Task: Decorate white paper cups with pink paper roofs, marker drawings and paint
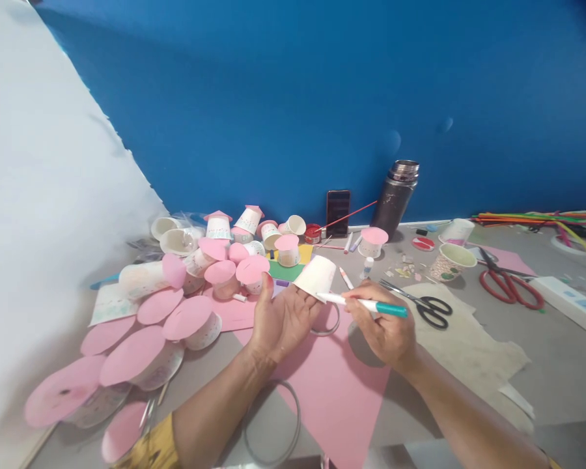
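A plain white paper cup (315,276), bottom up and tilted, rests on the fingers of my left hand (286,319). The palm faces up with the thumb apart; some fingertips are hidden by the cup. In my right hand (383,329) is a white marker (366,303) with a teal end, pinched between thumb and fingers. Its tip points left and meets or nearly meets the cup's lower rim. Below both hands lies a pink paper sheet (332,391) with a cut-out hole.
Several cups with pink paper discs (190,316) crowd the left side. Black-handled scissors (432,311) lie on a beige cloth-like sheet (469,345). Red-handled scissors (510,286), a power strip (566,303) and a patterned cup (452,262) are at right. A dark flask (395,202) and phone (338,213) stand behind.
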The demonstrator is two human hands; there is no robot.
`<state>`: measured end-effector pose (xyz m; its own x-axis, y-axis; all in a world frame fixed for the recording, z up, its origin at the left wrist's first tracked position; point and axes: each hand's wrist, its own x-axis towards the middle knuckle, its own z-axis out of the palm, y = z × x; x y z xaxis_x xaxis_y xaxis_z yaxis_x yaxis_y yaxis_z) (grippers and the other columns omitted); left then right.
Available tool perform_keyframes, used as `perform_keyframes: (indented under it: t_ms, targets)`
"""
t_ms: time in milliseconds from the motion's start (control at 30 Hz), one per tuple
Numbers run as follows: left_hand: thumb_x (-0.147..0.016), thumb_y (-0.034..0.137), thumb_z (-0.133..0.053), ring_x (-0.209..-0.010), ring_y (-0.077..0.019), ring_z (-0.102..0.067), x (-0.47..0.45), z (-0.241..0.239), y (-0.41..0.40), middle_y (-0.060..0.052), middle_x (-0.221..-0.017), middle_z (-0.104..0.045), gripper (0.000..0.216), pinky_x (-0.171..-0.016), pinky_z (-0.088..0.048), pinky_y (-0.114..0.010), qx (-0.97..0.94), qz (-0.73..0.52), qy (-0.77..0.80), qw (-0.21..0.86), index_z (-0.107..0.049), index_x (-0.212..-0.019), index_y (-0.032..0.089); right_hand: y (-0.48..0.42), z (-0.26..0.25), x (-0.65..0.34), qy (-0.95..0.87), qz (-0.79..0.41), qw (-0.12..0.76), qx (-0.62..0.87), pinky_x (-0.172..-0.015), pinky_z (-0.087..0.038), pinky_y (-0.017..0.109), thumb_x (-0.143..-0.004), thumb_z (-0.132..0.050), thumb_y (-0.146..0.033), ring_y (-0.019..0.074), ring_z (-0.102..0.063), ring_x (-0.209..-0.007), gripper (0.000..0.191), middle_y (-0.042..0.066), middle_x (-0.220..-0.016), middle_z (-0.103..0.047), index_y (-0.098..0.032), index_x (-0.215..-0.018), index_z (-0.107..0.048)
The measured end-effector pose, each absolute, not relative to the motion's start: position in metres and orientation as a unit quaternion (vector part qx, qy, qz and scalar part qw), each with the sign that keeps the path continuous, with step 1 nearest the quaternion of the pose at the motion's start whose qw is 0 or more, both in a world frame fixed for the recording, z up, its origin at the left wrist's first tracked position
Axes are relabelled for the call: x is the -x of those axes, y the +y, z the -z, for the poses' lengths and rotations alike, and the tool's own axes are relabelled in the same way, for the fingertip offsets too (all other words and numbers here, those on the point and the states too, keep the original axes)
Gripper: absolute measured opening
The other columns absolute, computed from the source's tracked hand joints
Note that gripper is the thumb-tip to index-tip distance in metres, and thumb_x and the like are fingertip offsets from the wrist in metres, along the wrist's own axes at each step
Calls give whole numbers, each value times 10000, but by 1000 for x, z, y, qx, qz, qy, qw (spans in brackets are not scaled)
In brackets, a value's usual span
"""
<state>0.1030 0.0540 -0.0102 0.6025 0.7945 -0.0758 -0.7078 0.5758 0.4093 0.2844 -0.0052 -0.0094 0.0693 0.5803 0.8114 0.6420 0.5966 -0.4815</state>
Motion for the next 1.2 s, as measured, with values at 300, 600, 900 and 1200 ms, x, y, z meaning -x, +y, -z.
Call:
perform_keyframes:
  t_ms: [300, 600, 900, 1200]
  targets:
    - [-1023, 693, -360, -1427, -319, -564, -102, 8, 58, -272, -1502, -589, 907, -1164, -470, -434, -130, -448, 147, 872, -259, -1627, 25, -5, 13, -286, -671, 23, 592, 445, -585, -516, 282, -974, -605, -181, 161, -657, -607, 127, 16, -713, -707, -217, -913, -710]
    - [-1031, 679, -357, -1382, -329, -608, -102, 7, 59, -293, -1483, -597, 894, -1122, -511, -442, -113, -453, 158, 870, -294, -1610, 1, -5, 13, -286, -678, -3, 578, 454, -559, -512, 283, -996, -578, -237, 157, -642, -575, 169, 16, -681, -691, -216, -885, -705]
    - [-1032, 680, -357, -1290, -310, -675, -99, 11, 63, -263, -1418, -660, 864, -1052, -543, -414, -126, -442, 151, 875, -295, -1617, 47, -5, 16, -293, -585, -15, 643, 494, -546, -537, 276, -1033, -583, -344, 157, -674, -570, 180, 20, -728, -760, -224, -988, -711]
    - [-1015, 748, -245, -1125, -333, -745, -99, 16, 56, -304, -1278, -720, 992, -959, -560, -409, -176, -312, 117, 926, -396, -1515, -96, 7, 16, -305, -580, -178, 607, 513, -977, -596, 414, -949, -700, -453, 280, -731, -1183, 399, 109, -1219, -790, -231, -1280, -676]
